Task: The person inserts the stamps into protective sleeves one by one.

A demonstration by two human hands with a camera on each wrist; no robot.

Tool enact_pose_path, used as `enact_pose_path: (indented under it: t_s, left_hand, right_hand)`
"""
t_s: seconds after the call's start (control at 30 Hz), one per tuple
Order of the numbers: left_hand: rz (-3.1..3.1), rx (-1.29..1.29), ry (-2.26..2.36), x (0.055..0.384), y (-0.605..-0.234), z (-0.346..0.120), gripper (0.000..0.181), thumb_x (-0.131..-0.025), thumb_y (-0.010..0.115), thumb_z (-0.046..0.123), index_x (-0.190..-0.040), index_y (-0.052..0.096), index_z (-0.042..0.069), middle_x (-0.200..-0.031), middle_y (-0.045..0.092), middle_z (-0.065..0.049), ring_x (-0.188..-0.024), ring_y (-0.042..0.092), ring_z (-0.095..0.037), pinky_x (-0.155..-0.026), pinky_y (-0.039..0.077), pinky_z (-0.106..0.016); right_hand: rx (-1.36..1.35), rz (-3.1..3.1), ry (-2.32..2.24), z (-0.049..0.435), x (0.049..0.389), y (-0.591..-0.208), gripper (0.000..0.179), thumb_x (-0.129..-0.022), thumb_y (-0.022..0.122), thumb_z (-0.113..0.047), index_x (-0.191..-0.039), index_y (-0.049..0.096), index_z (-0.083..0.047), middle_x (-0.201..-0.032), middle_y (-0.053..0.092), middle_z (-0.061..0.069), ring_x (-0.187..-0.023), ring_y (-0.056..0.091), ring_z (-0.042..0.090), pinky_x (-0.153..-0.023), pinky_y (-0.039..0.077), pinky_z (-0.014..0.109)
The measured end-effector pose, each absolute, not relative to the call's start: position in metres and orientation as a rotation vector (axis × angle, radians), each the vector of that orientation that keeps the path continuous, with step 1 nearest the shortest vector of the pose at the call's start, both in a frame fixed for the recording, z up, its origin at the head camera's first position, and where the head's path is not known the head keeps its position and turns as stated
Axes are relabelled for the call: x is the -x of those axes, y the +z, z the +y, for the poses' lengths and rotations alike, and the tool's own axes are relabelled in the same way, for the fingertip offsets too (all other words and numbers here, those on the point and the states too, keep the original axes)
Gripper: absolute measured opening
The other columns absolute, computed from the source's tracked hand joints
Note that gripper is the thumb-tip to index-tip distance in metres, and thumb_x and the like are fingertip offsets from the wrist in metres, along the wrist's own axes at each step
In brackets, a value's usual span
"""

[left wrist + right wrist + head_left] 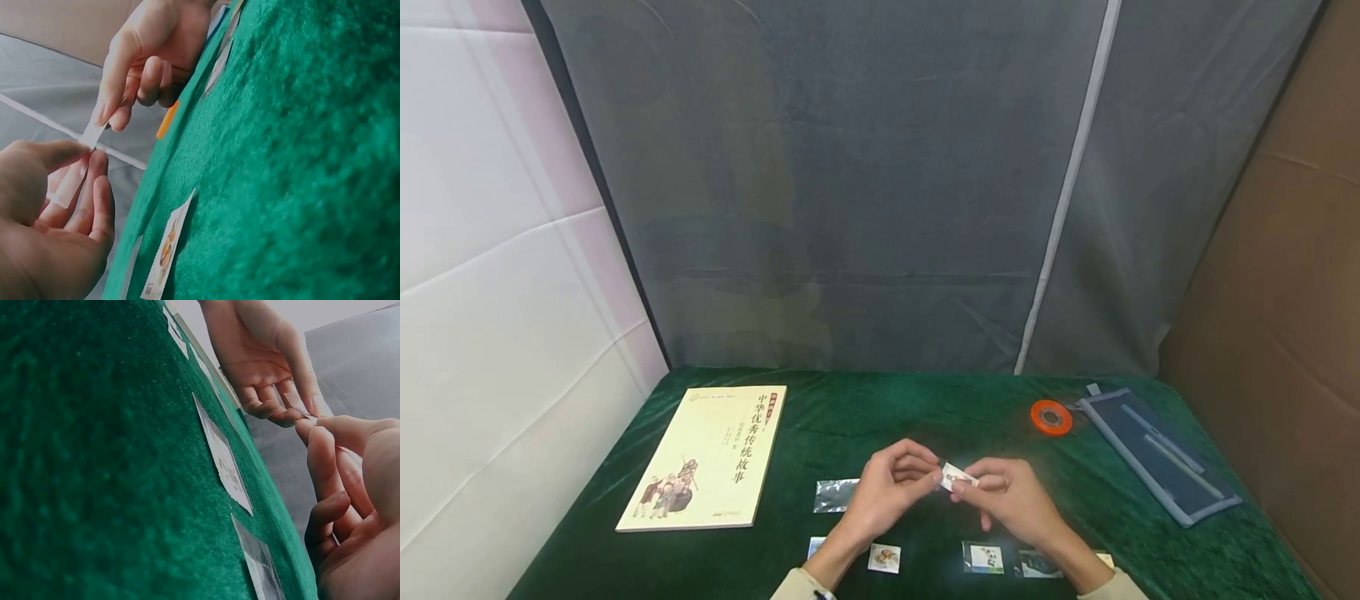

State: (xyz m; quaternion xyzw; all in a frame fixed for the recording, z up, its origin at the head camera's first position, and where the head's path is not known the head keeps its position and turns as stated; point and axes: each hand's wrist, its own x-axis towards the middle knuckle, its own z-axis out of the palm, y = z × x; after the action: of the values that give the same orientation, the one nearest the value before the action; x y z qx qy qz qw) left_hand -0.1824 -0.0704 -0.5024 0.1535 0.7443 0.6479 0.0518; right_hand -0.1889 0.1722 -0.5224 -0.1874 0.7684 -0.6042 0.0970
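Both hands meet above the green cloth. My left hand [887,492] pinches a small clear sleeve [70,186] between thumb and fingers. Thumb and fingers of my right hand [1011,500] pinch a small white picture stamp [958,477], whose near end overlaps the sleeve's mouth in the left wrist view. Below the hands, a loose stamp [883,558] with a toothed edge lies on the cloth. To the right lies a stamp in a clear sleeve [983,558], with another sleeved piece [1037,564] beside it, partly under the right wrist.
An empty-looking clear sleeve [833,497] lies left of the left hand. A cream book [707,458] sits at the left. Back right are an orange round object [1051,417] and a grey-blue mesh pouch [1157,458] with slim tools inside. Grey curtains [880,208] stand behind.
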Motion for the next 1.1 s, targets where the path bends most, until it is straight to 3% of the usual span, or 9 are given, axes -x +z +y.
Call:
enact_pose_path:
  t_s: [0.17, 0.3, 0.43, 0.7, 1.1]
  left_hand:
    - [2.29, -0.517, 1.889, 0.1807, -0.5015, -0.0702, 0.025, -0.098, 0.082, 0.024, -0.118, 0.078, 0.01, -0.108, 0.084, -0.002, -0.1, 0.079, -0.014, -0.087, 0.061, -0.024]
    - [2.29, -0.466, 1.904, 0.1802, -0.5025, -0.0696, 0.018, -0.097, 0.084, 0.026, -0.112, 0.08, 0.017, -0.106, 0.085, 0.0, -0.099, 0.08, -0.012, -0.086, 0.061, -0.022]
    - [2.247, -0.418, 1.956, 0.1813, -0.504, -0.0696, 0.018, -0.097, 0.084, 0.024, -0.111, 0.08, 0.014, -0.104, 0.085, -0.004, -0.095, 0.082, -0.013, -0.085, 0.061, -0.023]
    - [2.235, -0.399, 1.98, 0.1818, -0.5047, -0.0698, 0.02, -0.096, 0.085, 0.022, -0.112, 0.079, 0.012, -0.105, 0.085, -0.005, -0.097, 0.082, -0.013, -0.086, 0.061, -0.022]
    - [2.307, -0.444, 1.903, 0.1807, -0.5034, -0.0707, 0.016, -0.094, 0.086, 0.026, -0.107, 0.08, 0.017, -0.098, 0.085, -0.001, -0.091, 0.081, -0.012, -0.08, 0.061, -0.025]
  right_hand:
    - [0.559, 2.276, -1.778, 0.1726, 0.1878, -0.5219, 0.018, -0.1, 0.08, -0.027, -0.11, 0.081, -0.012, -0.095, 0.085, 0.01, -0.049, 0.063, 0.009, -0.068, 0.055, 0.031]
    - [0.563, 2.263, -1.82, 0.1726, 0.1886, -0.5228, 0.018, -0.1, 0.08, -0.022, -0.113, 0.079, -0.01, -0.094, 0.084, 0.011, -0.05, 0.062, 0.009, -0.06, 0.053, 0.028]
    - [0.521, 2.282, -1.843, 0.1721, 0.1894, -0.5231, 0.016, -0.102, 0.078, -0.024, -0.114, 0.078, -0.013, -0.091, 0.084, 0.009, -0.053, 0.061, 0.009, -0.055, 0.051, 0.027]
    - [0.503, 2.288, -1.839, 0.1721, 0.1892, -0.5229, 0.015, -0.104, 0.076, -0.026, -0.111, 0.078, -0.013, -0.09, 0.083, 0.009, -0.054, 0.062, 0.01, -0.059, 0.055, 0.031]
    - [0.583, 2.291, -1.788, 0.1725, 0.1888, -0.5213, 0.013, -0.104, 0.075, -0.025, -0.109, 0.079, -0.013, -0.084, 0.081, 0.007, -0.053, 0.059, 0.006, -0.052, 0.05, 0.028]
